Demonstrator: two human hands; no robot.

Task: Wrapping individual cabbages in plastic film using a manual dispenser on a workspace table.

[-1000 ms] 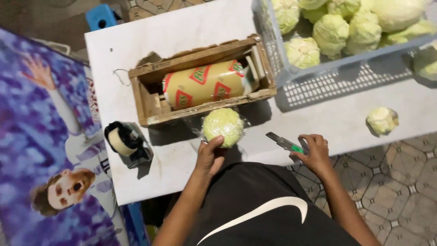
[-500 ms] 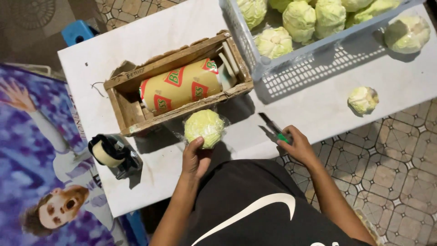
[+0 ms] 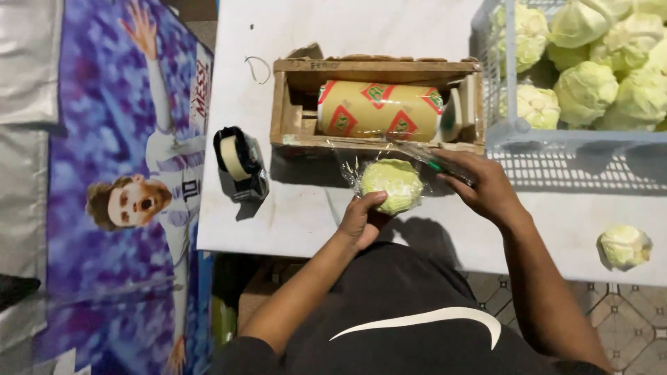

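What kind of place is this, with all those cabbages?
Probably a small vegetable packing spot. A pale blue plastic crate holds many green cabbages, a roll of clear wrapping film sits in a wooden box, and the left hand steadies a film-wrapped cabbage.

Your left hand [image 3: 361, 221] holds the wrapped cabbage [image 3: 391, 185] on the table [image 3: 306, 215], before the wooden box [image 3: 375, 104] containing the film roll [image 3: 379, 110]. Tape dispenser [image 3: 237, 161] lies left; crate [image 3: 577, 76] of cabbages behind right; your right hand [image 3: 483, 184] right of the cabbage.

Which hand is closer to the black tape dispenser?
Left. The left hand rests on the wrapped cabbage, to the right of the tape dispenser. The right hand is farther right, beyond the cabbage.
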